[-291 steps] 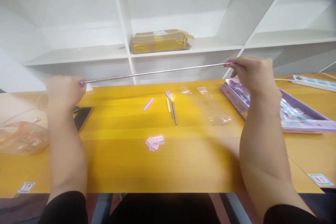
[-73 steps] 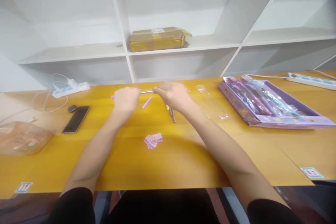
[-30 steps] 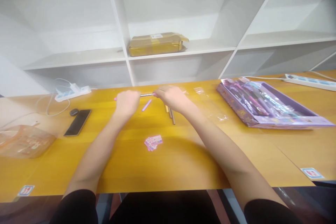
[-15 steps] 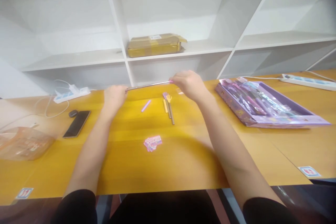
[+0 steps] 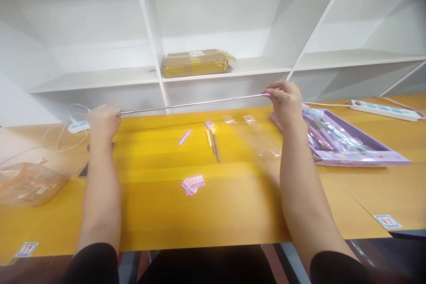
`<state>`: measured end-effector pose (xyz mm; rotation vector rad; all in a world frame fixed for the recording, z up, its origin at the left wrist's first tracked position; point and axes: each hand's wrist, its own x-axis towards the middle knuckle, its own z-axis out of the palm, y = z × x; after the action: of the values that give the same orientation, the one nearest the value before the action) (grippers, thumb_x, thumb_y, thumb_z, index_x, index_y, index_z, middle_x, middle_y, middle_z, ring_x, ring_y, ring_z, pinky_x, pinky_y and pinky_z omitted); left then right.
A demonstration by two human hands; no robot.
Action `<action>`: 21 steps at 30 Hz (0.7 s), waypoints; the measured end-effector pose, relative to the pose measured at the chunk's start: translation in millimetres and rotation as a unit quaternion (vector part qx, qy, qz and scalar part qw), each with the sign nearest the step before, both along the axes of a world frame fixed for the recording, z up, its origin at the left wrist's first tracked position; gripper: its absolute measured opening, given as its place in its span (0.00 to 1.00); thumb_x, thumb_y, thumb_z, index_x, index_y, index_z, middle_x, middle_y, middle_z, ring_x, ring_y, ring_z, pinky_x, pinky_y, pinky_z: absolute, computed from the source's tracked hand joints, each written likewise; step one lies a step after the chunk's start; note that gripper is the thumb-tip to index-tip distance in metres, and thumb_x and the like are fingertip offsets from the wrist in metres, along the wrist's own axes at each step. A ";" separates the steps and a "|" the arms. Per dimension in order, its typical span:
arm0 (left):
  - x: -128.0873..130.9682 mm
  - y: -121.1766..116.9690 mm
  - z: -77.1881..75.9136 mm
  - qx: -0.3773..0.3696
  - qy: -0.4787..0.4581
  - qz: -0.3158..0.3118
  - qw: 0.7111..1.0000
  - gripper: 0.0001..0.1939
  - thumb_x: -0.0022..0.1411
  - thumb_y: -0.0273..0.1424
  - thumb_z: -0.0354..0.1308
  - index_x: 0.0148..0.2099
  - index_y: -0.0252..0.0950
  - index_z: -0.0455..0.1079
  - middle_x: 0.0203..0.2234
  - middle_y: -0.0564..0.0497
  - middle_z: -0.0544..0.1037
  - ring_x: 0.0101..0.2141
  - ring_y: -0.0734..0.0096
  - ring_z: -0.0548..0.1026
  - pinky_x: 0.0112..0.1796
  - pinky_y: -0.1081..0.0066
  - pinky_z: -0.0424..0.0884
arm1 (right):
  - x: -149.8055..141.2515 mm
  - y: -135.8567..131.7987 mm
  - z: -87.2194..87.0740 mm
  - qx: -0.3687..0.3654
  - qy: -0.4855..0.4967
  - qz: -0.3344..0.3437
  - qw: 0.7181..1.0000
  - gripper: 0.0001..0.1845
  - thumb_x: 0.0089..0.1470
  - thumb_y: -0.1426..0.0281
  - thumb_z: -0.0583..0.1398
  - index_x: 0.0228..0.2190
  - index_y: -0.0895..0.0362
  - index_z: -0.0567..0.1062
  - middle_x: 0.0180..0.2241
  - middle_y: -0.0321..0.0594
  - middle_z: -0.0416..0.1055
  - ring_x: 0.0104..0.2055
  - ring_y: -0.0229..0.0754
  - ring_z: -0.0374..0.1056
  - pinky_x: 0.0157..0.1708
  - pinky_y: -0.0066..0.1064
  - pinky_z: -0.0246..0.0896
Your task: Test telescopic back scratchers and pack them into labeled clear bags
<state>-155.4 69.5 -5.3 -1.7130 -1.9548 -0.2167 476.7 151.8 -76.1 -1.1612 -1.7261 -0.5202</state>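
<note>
Stretched out long above the table, a telescopic back scratcher (image 5: pixel 196 103) with a thin silver rod spans my two hands. My left hand (image 5: pixel 104 122) is closed round one end and blurred by motion. My right hand (image 5: pixel 286 100) pinches the pink end. Below the rod lie a purple back scratcher (image 5: pixel 208 125) and a yellow back scratcher (image 5: pixel 213 128), side by side, both with hand-shaped heads. A purple stick (image 5: pixel 184 137) rests to their left. Small pink printed cards (image 5: pixel 193 184) lie in a fanned pile nearer me.
Clear plastic wrappers (image 5: pixel 254 135) lie left of my right forearm. A purple display box (image 5: pixel 359 137) of packaged items stands at right. Power strips (image 5: pixel 386 110) sit along the back. An orange-tinted plastic bag (image 5: pixel 31 184) is at left; a taped carton (image 5: pixel 196 63) sits on the shelf.
My hands have moved apart, left hand leftward and right hand rightward, and the rod between them has become much longer. Clear wrappers formerly behind my right arm now show.
</note>
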 end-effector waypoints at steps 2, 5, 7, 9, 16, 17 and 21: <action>1.0 -0.1 0.3 0.004 -0.003 -0.001 1.000 0.19 0.75 0.30 0.42 0.37 0.37 0.74 0.33 0.46 0.71 0.40 0.61 0.64 0.36 0.65 0.51 | -1.9 2.8 -1.3 -0.008 0.001 -0.001 1.000 0.16 0.73 0.58 0.58 0.41 0.48 0.85 0.46 0.45 0.83 0.50 0.57 0.75 0.52 0.49 0.68; 2.9 -2.0 2.4 0.006 -0.003 -0.003 1.000 0.20 0.76 0.31 0.43 0.41 0.37 0.76 0.34 0.48 0.69 0.39 0.63 0.62 0.36 0.65 0.51 | -2.7 2.6 -0.5 -0.016 0.004 -0.003 1.000 0.17 0.73 0.57 0.58 0.43 0.48 0.86 0.46 0.46 0.83 0.49 0.56 0.76 0.50 0.47 0.70; 4.0 -3.9 4.3 0.008 -0.004 -0.005 1.000 0.19 0.76 0.31 0.43 0.40 0.36 0.76 0.33 0.48 0.69 0.38 0.63 0.62 0.36 0.66 0.51 | -1.4 0.3 0.9 -0.023 0.004 0.004 1.000 0.18 0.74 0.57 0.58 0.44 0.48 0.86 0.47 0.48 0.83 0.50 0.56 0.77 0.50 0.46 0.71; 4.8 -4.4 5.2 0.012 -0.006 -0.010 1.000 0.19 0.76 0.31 0.44 0.39 0.36 0.76 0.33 0.48 0.70 0.38 0.63 0.62 0.36 0.66 0.50 | 0.4 -2.0 2.5 -0.032 0.004 0.009 0.999 0.18 0.74 0.56 0.58 0.45 0.49 0.87 0.47 0.50 0.83 0.49 0.56 0.78 0.50 0.47 0.71; 1.0 7.6 2.5 0.039 0.012 0.021 0.999 0.16 0.71 0.31 0.49 0.35 0.36 0.77 0.28 0.48 0.67 0.34 0.62 0.62 0.33 0.64 0.48 | 4.0 -3.2 6.9 -0.057 0.023 0.015 0.998 0.16 0.73 0.54 0.59 0.47 0.42 0.88 0.48 0.45 0.82 0.50 0.59 0.79 0.53 0.51 0.74; 0.2 8.5 2.7 0.040 0.014 0.020 0.999 0.16 0.71 0.31 0.49 0.35 0.36 0.77 0.28 0.48 0.66 0.34 0.62 0.61 0.33 0.64 0.48 | 4.0 -3.3 7.2 -0.061 0.024 0.018 0.998 0.16 0.73 0.54 0.59 0.47 0.41 0.88 0.48 0.45 0.82 0.50 0.59 0.79 0.53 0.52 0.74; -0.7 6.8 4.8 0.037 0.016 0.013 0.999 0.17 0.72 0.31 0.49 0.37 0.36 0.78 0.30 0.47 0.69 0.34 0.63 0.60 0.32 0.65 0.47 | 2.9 -4.8 8.3 -0.072 0.036 0.028 0.996 0.16 0.73 0.54 0.60 0.46 0.42 0.88 0.47 0.46 0.83 0.50 0.60 0.79 0.53 0.53 0.73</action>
<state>-156.1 76.3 -0.5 -1.6335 -1.9201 -0.2473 479.7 147.0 -67.8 -1.2134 -1.7519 -0.3211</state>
